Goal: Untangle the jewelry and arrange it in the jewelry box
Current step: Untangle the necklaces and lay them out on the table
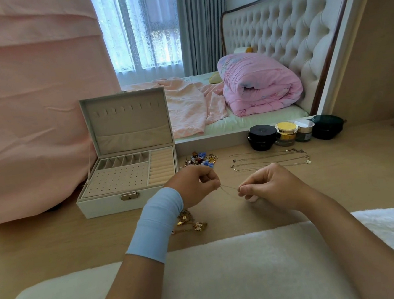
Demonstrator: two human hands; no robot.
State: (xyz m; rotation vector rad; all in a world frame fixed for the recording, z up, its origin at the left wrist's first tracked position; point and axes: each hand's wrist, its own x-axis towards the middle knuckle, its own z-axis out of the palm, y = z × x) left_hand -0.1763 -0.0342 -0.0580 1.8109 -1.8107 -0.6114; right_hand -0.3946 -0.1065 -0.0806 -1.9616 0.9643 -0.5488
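A thin chain (229, 188) stretches between my two hands just above the wooden tabletop. My left hand (193, 185), with a light blue wristband, pinches one end; my right hand (272, 187) pinches the other. An open white jewelry box (133, 200) stands at the left, lid upright, its beige compartments holding nothing I can see. A pile of gold pieces (190, 222) lies under my left wrist. A heap of beads and earrings (200, 159) sits beyond my left hand. Several thin necklaces (269, 161) lie straight in rows beyond my right hand.
Several cosmetic jars (285, 133) stand at the back right against a large mirror (214, 137) that reflects a bed. A pink cloth (33, 116) hangs at the left behind the box. A white fluffy cushion (225, 266) lies along the near edge.
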